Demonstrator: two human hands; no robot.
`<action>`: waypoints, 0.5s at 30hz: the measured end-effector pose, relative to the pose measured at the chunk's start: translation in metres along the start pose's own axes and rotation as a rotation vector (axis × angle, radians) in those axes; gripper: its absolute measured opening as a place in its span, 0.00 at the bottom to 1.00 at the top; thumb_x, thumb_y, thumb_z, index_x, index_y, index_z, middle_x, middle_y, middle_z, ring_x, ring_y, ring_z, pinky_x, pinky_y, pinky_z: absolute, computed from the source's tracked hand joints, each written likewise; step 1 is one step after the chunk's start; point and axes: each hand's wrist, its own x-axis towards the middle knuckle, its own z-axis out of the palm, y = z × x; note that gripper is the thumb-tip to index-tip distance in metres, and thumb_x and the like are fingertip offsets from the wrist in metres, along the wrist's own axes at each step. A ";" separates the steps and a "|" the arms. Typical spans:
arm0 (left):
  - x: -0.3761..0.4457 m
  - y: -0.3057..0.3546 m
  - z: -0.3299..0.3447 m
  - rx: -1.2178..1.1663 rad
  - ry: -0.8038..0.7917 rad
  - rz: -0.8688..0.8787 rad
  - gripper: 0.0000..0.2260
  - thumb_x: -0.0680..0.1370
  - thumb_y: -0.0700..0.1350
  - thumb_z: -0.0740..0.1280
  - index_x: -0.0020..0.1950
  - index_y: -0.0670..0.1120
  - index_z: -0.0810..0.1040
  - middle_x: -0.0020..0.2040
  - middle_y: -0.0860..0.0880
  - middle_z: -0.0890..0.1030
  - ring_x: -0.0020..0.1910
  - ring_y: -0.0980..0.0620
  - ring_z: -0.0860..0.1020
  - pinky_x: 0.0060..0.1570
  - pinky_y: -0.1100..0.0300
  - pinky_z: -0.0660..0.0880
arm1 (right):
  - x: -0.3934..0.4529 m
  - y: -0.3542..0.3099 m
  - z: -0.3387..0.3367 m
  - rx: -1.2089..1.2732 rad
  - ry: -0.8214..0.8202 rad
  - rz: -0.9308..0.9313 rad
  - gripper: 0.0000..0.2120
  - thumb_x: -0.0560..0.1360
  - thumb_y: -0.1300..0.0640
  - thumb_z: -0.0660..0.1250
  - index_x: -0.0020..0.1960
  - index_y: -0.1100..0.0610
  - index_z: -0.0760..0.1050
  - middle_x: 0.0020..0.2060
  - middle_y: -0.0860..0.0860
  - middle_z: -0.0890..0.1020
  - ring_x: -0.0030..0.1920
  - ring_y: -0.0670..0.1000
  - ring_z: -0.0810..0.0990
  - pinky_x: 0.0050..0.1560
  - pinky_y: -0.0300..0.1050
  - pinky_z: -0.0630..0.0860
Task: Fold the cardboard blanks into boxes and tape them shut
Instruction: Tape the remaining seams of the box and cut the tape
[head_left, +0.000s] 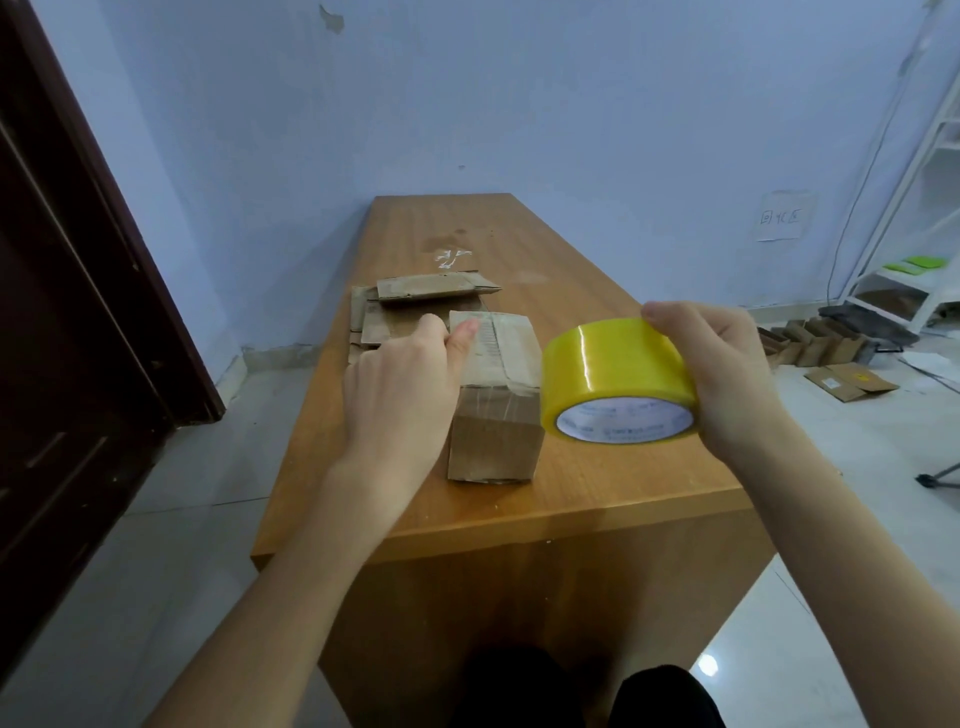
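Folded corrugated cardboard box (496, 395), taped: my left hand (402, 387) presses its top. Right hand (727, 374), beside box, grips glossy yellow tape roll (618, 382).

So the tape roll (618, 382) is bright see-through yellow, with a white core printed in small blue lettering. The box (496, 395) is plain kraft brown with a pale label strip on top, same dull brown as the flat blanks (415, 306) at its 11 o'clock. Table (597, 467) is orange-tan woodgrain, wall (519, 104) pale bluish-lavender, door (62, 312) at 9 o'clock dark reddish brown.
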 end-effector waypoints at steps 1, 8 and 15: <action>-0.001 0.001 0.001 0.008 0.005 0.006 0.19 0.81 0.57 0.50 0.41 0.46 0.70 0.29 0.53 0.70 0.30 0.50 0.74 0.31 0.55 0.70 | 0.002 -0.002 0.000 -0.017 0.000 0.007 0.22 0.67 0.50 0.65 0.25 0.51 0.54 0.20 0.43 0.56 0.23 0.44 0.55 0.24 0.36 0.55; 0.012 -0.028 -0.030 -0.070 0.036 -0.026 0.21 0.81 0.56 0.53 0.34 0.46 0.67 0.27 0.48 0.71 0.27 0.51 0.71 0.29 0.56 0.66 | 0.008 0.000 -0.025 -0.587 -0.168 -0.055 0.24 0.72 0.51 0.66 0.29 0.64 0.59 0.26 0.53 0.57 0.27 0.47 0.57 0.27 0.39 0.53; 0.019 -0.041 -0.023 -0.605 -0.378 -0.398 0.21 0.76 0.60 0.60 0.43 0.43 0.78 0.25 0.48 0.80 0.28 0.51 0.80 0.24 0.62 0.73 | 0.036 0.007 -0.028 -0.808 -0.301 0.041 0.27 0.74 0.44 0.66 0.29 0.62 0.61 0.27 0.54 0.58 0.28 0.49 0.57 0.33 0.45 0.54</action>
